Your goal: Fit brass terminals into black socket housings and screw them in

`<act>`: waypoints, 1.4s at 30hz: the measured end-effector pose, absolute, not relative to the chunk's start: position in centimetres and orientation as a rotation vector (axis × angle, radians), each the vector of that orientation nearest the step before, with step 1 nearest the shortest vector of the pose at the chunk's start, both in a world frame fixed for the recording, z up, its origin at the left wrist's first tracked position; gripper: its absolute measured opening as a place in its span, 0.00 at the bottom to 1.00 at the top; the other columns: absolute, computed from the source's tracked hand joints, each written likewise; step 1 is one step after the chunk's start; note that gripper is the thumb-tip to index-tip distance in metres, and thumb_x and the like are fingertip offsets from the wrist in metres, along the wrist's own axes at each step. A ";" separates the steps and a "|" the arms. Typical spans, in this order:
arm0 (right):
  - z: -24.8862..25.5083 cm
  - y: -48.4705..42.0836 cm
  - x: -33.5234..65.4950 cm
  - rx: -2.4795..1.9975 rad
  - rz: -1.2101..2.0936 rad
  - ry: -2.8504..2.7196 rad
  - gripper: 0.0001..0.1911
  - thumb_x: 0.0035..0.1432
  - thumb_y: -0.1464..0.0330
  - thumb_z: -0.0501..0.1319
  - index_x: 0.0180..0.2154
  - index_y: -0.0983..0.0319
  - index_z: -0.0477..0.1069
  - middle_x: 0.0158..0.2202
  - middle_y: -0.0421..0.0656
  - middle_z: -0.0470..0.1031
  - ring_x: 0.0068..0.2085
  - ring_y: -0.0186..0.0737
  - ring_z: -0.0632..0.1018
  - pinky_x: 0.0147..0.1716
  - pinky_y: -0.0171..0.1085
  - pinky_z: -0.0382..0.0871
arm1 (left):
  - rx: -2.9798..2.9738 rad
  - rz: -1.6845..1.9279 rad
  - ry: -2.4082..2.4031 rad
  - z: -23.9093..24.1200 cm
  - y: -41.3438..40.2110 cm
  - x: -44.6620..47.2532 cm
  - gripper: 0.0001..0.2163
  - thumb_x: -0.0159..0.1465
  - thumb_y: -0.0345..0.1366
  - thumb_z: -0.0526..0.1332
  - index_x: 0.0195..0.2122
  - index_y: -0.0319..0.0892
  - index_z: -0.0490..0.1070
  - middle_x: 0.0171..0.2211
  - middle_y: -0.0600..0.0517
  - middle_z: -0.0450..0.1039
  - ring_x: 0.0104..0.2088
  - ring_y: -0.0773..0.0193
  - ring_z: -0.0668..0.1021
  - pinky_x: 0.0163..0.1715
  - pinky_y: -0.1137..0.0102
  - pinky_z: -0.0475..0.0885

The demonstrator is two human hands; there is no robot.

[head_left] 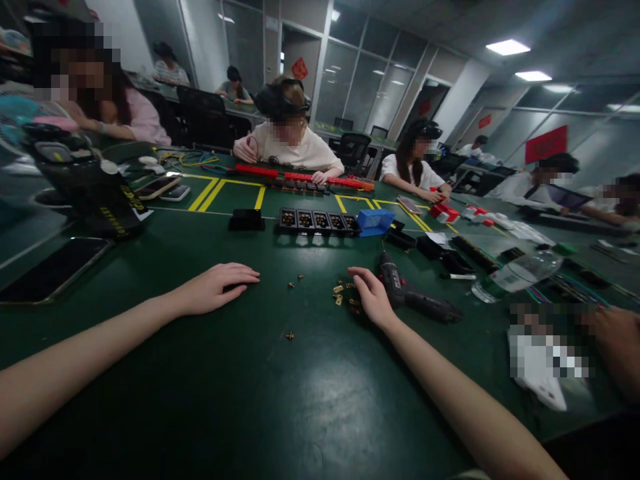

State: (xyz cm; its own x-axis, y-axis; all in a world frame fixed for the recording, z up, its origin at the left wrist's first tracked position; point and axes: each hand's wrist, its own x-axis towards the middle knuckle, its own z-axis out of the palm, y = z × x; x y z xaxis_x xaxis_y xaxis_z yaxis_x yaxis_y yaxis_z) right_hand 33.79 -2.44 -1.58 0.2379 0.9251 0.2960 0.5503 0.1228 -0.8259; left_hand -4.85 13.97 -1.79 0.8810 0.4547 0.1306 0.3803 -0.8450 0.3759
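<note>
My left hand (220,288) rests on the green table (310,393), fingers stretched out to the right and nothing in them. To its right lie a few small brass screws (290,336), apart from the hand. My right hand (373,297) is low over a small pile of flat brass pieces (339,290), its fingers apart and partly covering some of them. Whether a fingertip touches a piece I cannot tell. Just right of that hand a black power drill (395,280) lies on its side, bit pointing away.
Beyond my hands stand a black compartment tray (320,222) of small brass parts and a blue bin (375,222). A phone (55,270) and black bag (95,193) are left. A plastic bottle (517,275) lies right. Across the table a person handles a red strip (257,171).
</note>
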 end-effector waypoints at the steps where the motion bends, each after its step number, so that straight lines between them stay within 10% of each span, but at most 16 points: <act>1: -1.8 -2.1 34.0 -1.555 0.552 -1.344 0.17 0.67 0.58 0.53 0.49 0.60 0.71 0.49 0.48 0.77 0.54 0.46 0.76 0.58 0.50 0.69 | 2.713 0.305 0.620 -1.8 14.0 -4.8 0.18 0.71 0.46 0.52 0.60 0.55 0.69 0.62 0.55 0.69 0.64 0.54 0.68 0.64 0.53 0.64; 12: -1.9 -2.6 34.5 -1.624 0.685 -1.153 0.16 0.68 0.60 0.49 0.44 0.62 0.70 0.44 0.49 0.77 0.38 0.39 0.80 0.38 0.41 0.78 | 2.731 0.293 0.599 -2.3 14.7 -4.9 0.21 0.71 0.51 0.51 0.62 0.54 0.67 0.63 0.52 0.68 0.64 0.50 0.67 0.63 0.48 0.64; 20: 0.0 -5.1 32.0 -1.828 0.040 -1.992 0.32 0.61 0.52 0.63 0.60 0.62 0.64 0.56 0.52 0.68 0.55 0.50 0.73 0.55 0.45 0.68 | 2.724 0.308 0.580 -2.0 14.4 -4.8 0.20 0.71 0.49 0.51 0.61 0.53 0.68 0.62 0.52 0.69 0.64 0.52 0.68 0.64 0.51 0.64; 30: 0.4 -4.4 31.8 -1.983 0.005 -2.168 0.15 0.69 0.55 0.56 0.42 0.60 0.69 0.38 0.45 0.77 0.38 0.42 0.78 0.35 0.36 0.66 | 2.722 0.302 0.592 -1.1 13.6 -4.7 0.19 0.72 0.45 0.50 0.61 0.53 0.68 0.62 0.51 0.69 0.63 0.53 0.68 0.63 0.51 0.65; 42: 0.7 -4.7 30.8 -2.092 -0.254 -2.182 0.14 0.72 0.60 0.51 0.41 0.60 0.69 0.42 0.48 0.74 0.40 0.44 0.79 0.32 0.37 0.66 | 2.727 0.320 0.585 -0.7 13.3 -4.8 0.18 0.72 0.41 0.51 0.61 0.53 0.68 0.62 0.51 0.69 0.63 0.54 0.69 0.63 0.51 0.66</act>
State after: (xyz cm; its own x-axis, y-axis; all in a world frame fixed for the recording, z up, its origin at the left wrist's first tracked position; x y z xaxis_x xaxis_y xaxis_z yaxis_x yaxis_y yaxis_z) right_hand 30.80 -4.73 0.71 -0.0459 0.9802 0.1928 0.9982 0.0377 0.0458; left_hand -4.80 13.32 -0.73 0.8904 0.4308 0.1471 0.3559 -0.8603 0.3650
